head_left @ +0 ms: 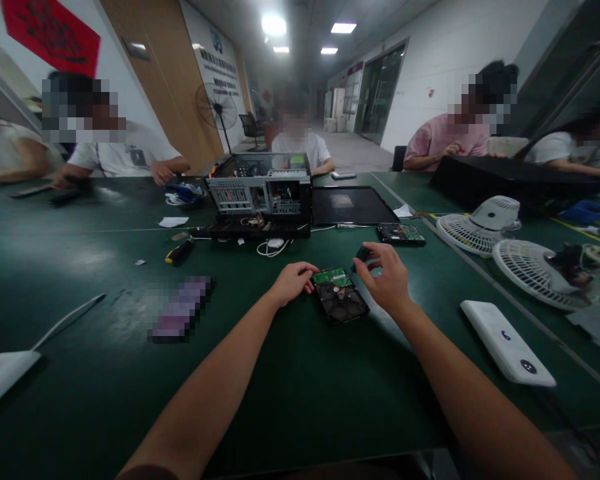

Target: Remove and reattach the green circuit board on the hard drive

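Observation:
A hard drive lies on the green table in front of me, its green circuit board facing up at the far end. My left hand is closed at the drive's far left corner, thumb and fingers against its edge. Just right of the drive, my right hand pinches a small dark tool between thumb and fingers. The tool's lower end points down toward the drive; its exact kind is too small to make out. Beyond my right hand lies a second hard drive.
An opened computer case stands ahead, beside a black panel. To the left lie a yellow-black screwdriver and a phone. On the right are a white power bank and white fan parts. Several people sit around the table.

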A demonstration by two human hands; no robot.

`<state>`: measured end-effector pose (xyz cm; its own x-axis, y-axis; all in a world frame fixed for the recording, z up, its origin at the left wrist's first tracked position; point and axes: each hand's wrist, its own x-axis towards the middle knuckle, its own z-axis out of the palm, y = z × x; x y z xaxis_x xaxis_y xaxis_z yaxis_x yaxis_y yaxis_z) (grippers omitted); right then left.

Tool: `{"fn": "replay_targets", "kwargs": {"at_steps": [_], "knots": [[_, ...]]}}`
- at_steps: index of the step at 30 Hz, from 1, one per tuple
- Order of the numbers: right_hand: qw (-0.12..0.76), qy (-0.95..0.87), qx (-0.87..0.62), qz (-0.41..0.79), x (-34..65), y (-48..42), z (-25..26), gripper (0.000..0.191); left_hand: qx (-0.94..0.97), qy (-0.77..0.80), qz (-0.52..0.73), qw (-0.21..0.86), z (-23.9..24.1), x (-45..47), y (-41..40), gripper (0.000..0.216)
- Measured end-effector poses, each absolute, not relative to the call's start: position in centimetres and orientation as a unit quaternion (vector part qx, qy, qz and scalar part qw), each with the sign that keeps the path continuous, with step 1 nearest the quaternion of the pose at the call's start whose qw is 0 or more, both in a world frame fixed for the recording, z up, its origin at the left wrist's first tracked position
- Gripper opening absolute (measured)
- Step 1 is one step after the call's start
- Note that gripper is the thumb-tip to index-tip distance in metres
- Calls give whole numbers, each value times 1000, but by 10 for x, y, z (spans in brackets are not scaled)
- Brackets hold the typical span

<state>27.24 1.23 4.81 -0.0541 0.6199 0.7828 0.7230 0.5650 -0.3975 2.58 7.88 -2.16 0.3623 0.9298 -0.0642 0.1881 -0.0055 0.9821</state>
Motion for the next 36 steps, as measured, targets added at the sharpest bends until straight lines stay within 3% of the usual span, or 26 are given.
{"fn": "replay_targets", "kwargs": {"at_steps": [24, 36], "knots": [[497, -737, -453, -67, 267, 3, 55, 32, 625, 452, 339, 538, -20, 26, 78, 22], [493, -730, -471, -54, 267, 5, 50, 38, 626, 448, 345, 537, -19, 27, 77, 22]]}}
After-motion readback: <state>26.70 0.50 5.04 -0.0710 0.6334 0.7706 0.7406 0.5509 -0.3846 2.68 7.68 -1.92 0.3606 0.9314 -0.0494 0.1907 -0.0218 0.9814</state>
